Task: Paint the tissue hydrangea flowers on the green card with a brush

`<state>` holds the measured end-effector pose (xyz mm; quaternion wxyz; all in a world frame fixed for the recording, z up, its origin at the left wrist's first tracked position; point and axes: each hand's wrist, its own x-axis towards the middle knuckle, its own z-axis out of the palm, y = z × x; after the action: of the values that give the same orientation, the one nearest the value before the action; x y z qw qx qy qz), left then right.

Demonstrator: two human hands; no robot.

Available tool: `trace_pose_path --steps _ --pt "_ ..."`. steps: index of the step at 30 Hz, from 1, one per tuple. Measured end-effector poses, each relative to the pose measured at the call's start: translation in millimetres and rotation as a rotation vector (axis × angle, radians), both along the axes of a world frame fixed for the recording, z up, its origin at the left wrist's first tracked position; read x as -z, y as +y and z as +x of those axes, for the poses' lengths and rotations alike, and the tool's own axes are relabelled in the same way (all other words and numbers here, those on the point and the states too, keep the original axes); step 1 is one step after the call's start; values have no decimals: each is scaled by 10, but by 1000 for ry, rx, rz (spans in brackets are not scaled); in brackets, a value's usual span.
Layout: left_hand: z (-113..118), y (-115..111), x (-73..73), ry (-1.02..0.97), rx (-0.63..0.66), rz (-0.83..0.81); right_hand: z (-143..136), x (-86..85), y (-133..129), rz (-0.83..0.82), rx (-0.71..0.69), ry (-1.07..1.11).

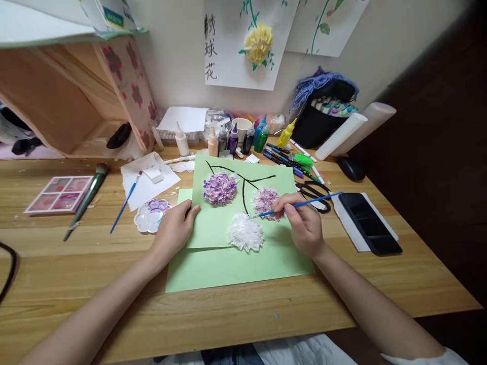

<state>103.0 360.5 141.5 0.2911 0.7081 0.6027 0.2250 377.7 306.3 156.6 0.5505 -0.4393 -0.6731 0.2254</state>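
My right hand pinches a thin blue paintbrush. Its tip is at the upper right edge of a white paper flower; whether it touches cannot be made out. The flower sits on a light green sheet with black painted branches. A purple flower and a paler purple-pink flower are on the same sheet, the paler one partly behind my right hand. My left hand grips the sheet's left edge, thumb on top. Beneath lies a second green sheet.
Left of the sheets are a flower-shaped paint palette, another blue brush, a large brush and a makeup palette. Several paint bottles stand behind. Black scissors and a phone lie at the right.
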Motion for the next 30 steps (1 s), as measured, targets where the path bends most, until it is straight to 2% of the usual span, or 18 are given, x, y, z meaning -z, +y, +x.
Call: trace_pose_path --steps 10,19,30 --pt "68 -58 -20 207 -2 19 18 -25 -102 164 -110 -250" --pt "68 -71 -16 229 -1 26 -28 -38 -86 247 -110 -395" --pt "70 -63 -18 242 -3 36 -27 -42 -80 274 -124 -417"
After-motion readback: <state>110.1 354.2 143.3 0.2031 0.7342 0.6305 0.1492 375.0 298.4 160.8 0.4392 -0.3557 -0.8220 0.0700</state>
